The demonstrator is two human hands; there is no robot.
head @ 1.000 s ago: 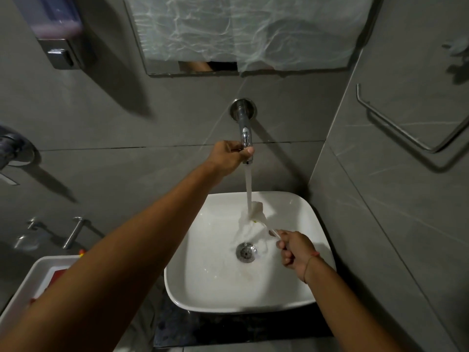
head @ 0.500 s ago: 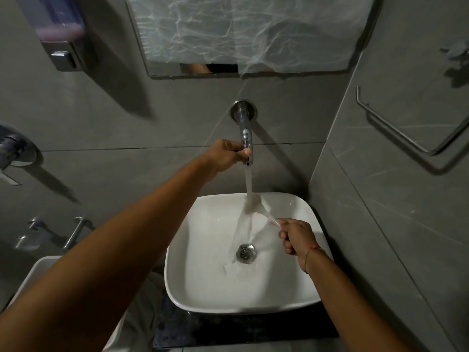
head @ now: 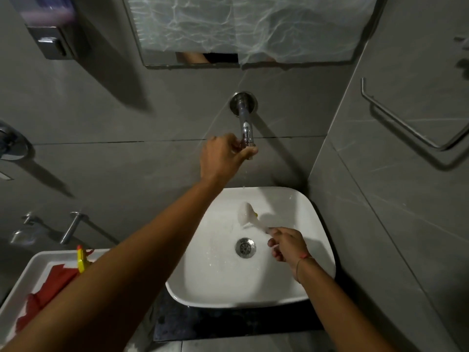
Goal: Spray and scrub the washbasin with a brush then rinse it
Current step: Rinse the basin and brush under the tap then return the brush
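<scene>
Your left hand (head: 223, 158) reaches to the far wall, fingers and thumb wrapped around the tip of the tap (head: 245, 128); only a few drops hang below the spout. Your right hand (head: 286, 243) sits low over the right half of the washbasin (head: 299, 207), clenched on the handle of the brush (head: 250, 214), whose pale head points far-left and hovers at the basin's far inner slope, just beyond the drain (head: 245, 247).

The grey tiled wall (head: 127, 110) fills the far side, and a second tiled wall (head: 396, 224) closes in tight along the basin's right rim, so room to swing on that side is narrow. The basin's near rim overhangs a dark counter (head: 228, 323). Its wet white floor lies open near and left of the drain, though your left forearm crosses over the basin's left rim.

To the near left, a white tray (head: 28, 270) holds a red cloth (head: 50, 288) and something yellow (head: 81, 260), partly hidden by your arm. A mirror (head: 241, 29) hangs above the tap, a soap dispenser (head: 53, 34) is on the far left, and a metal rail (head: 406, 123) is fixed to the right wall.
</scene>
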